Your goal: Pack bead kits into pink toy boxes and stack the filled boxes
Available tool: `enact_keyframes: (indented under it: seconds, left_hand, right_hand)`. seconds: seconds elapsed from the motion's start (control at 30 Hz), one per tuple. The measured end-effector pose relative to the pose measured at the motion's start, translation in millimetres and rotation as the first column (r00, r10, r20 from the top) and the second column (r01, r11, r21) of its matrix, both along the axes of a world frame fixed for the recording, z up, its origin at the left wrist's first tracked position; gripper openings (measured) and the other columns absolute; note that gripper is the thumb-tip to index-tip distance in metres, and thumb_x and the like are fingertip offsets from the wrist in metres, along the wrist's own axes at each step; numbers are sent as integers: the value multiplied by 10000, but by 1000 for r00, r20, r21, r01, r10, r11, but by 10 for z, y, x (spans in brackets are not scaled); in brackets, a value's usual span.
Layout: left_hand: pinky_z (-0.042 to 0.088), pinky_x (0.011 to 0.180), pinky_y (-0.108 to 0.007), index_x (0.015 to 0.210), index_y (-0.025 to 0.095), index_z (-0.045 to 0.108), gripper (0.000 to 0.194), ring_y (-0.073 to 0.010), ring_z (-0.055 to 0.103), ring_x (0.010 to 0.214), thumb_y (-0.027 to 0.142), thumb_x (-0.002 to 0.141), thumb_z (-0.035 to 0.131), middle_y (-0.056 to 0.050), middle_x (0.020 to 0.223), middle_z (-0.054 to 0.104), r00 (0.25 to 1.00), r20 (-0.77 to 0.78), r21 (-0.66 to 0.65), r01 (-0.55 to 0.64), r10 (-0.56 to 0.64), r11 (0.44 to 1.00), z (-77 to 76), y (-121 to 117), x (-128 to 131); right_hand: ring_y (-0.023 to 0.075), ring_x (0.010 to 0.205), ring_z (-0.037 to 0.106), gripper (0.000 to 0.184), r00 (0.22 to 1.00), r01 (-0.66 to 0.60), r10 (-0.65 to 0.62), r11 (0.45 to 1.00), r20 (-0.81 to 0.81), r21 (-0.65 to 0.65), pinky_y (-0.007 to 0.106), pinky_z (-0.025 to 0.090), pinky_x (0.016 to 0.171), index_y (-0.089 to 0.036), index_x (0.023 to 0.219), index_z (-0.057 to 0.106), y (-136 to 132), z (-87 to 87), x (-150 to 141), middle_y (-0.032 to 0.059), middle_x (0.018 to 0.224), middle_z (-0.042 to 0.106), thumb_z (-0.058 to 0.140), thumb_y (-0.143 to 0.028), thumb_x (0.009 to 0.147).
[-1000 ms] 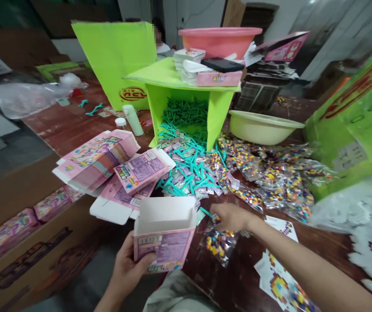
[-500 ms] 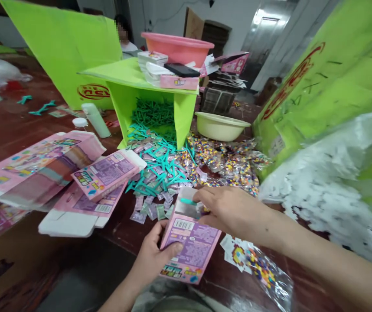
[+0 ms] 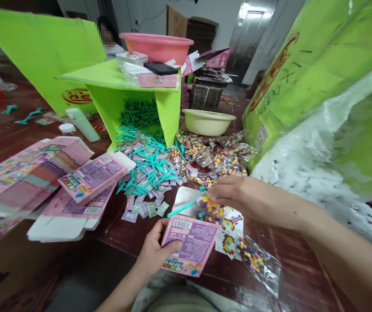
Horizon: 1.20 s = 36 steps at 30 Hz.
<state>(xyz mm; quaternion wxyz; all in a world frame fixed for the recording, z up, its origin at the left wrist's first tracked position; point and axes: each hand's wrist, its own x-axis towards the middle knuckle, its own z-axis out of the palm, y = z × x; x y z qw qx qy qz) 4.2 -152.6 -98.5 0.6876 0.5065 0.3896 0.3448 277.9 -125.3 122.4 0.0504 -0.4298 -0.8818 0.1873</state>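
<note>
My left hand (image 3: pixel 156 251) grips a pink and purple cardboard box (image 3: pixel 190 245) by its left side, thumb across the printed face. The box's white flap (image 3: pixel 183 197) stands open at the far end. My right hand (image 3: pixel 238 193) is closed at the top of a clear bag of colourful beads (image 3: pixel 209 211), which hangs at the box mouth. A teal plastic stick (image 3: pixel 182 209) lies slanted across the opening beside the bag. Right of the box are printed pattern sheets (image 3: pixel 230 238) and another bead bag (image 3: pixel 254 258) on the table.
Teal tweezers-like pieces (image 3: pixel 150 164) and small sachets (image 3: pixel 143 208) spill from a green bin (image 3: pixel 168 117). Bead bags (image 3: pixel 218 151) lie before a cream basin (image 3: pixel 208 123). Flattened boxes (image 3: pixel 88 182) are at left. A white plastic sack (image 3: pixel 306 173) stands right. A person sits behind.
My right hand has drawn up and right from inside the box mouth; the bead bag and teal stick now show at the opening. The view has turned slightly right.
</note>
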Motion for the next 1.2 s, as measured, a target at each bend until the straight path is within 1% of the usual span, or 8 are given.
enact_keyframes:
  seconds: [0.17,0.3,0.5,0.63,0.77,1.0,1.1,1.2]
  left_hand:
    - [574,874,-332,1241,182,603,580,-235,713,969,417,800,897,-75,1114,771,993,69,-20,94,-92,995,-37,-45,144]
    - [559,868,-315,1222,188,595,535,-213,696,953,399,822,881,-57,1086,767,995,100,33,1,-4,999,-104,-16,221]
    - [569,847,-316,1141,193,612,483,-220,704,922,391,797,887,-42,1032,767,999,8,142,42,-43,989,-62,31,317]
    - [630,878,-406,1112,187,679,516,-290,758,945,402,709,918,-72,1045,798,940,-121,189,-294,320,937,-72,186,-91]
    - [624,991,-479,1052,185,723,499,-343,761,1038,463,687,922,-107,1066,806,764,-219,331,-527,607,782,-136,286,-553]
    - [609,1014,-489,1066,200,695,412,-334,738,1136,372,757,906,-127,1196,771,930,-98,401,-289,354,869,-323,98,-365]
    - [585,1032,-443,1106,209,687,311,-291,722,1176,244,837,839,-126,1243,753,951,-74,496,-228,302,838,-300,98,-336]
    - [571,1035,-417,1157,236,678,290,-256,726,1154,176,889,769,-100,1238,756,949,-113,511,-199,295,836,-219,111,-378]
  right_hand:
    - [178,819,669,108,971,-159,179,979,160,-128,290,507,718,-175,1025,716,56,-103,-119,44,911,705,636,-104,1007]
    - [241,1086,660,398,997,46,-37,989,-62,142,359,562,893,-166,1315,603,9,-248,-188,129,1238,665,750,-318,979]
    - [280,1114,615,424,932,322,-240,891,-270,319,444,510,992,-154,1154,604,304,-304,-197,148,1181,660,641,-554,1018]
    - [236,1076,640,261,858,508,-474,841,-199,187,386,489,975,-144,1169,615,624,-490,193,130,1166,695,544,-379,1083]
    - [235,1083,651,279,871,492,-492,869,-22,51,357,485,970,-133,1212,662,695,-1095,247,136,1170,704,630,-350,1039]
    - [305,1208,608,161,877,472,-471,881,98,13,401,460,1062,-89,1127,678,760,-2118,-448,211,1229,676,607,-168,1006]
    - [291,1096,646,132,868,487,-489,872,87,38,399,488,1001,-94,1055,673,766,-2175,-370,185,1113,705,554,-132,1013]
    - [281,1023,656,161,840,538,-542,838,21,94,408,510,939,-124,1065,649,609,-1849,-78,155,1061,702,502,-191,1052]
